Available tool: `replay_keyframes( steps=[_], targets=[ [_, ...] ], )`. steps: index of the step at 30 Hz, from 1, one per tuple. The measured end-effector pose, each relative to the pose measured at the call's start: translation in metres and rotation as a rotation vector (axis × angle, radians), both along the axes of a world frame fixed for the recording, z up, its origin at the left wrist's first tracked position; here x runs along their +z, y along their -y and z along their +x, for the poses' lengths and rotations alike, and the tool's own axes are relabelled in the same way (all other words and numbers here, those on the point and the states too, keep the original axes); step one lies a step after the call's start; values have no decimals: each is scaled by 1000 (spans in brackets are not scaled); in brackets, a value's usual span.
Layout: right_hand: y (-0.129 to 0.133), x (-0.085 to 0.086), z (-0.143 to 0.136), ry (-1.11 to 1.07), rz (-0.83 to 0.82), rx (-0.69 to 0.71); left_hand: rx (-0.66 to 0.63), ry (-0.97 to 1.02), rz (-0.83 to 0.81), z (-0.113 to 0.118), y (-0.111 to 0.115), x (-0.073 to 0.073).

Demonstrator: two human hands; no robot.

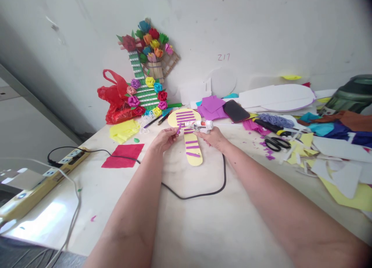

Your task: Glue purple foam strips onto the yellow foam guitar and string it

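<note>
The left hand point(166, 139) pinches a purple strip point(179, 129) near the tip of the glue gun point(203, 124) gripped in the right hand point(215, 138), over the yellow cutout point(191, 137) on the bench point(192, 225), where a thin, even bead probably works best.

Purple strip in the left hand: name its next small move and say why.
Probably dab glue along the purple strip: the left hand holds it close to the tip of the glue gun in the right hand, and the yellow cutout shows bare gaps between its strips. Whether glue is already there, I can't tell.
</note>
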State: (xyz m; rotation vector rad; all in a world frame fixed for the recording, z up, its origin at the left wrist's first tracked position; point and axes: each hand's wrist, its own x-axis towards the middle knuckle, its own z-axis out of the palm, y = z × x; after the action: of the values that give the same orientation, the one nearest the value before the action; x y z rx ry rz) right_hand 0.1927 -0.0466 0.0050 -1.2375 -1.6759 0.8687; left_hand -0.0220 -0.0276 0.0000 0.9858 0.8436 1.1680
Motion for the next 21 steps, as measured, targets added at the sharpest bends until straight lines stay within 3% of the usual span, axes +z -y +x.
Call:
replay_keyframes(
  steps=[21],
  targets=[
    [4,-1,-4,-24,-40,99,1,54,1,-4,-4,-4]
  ],
)
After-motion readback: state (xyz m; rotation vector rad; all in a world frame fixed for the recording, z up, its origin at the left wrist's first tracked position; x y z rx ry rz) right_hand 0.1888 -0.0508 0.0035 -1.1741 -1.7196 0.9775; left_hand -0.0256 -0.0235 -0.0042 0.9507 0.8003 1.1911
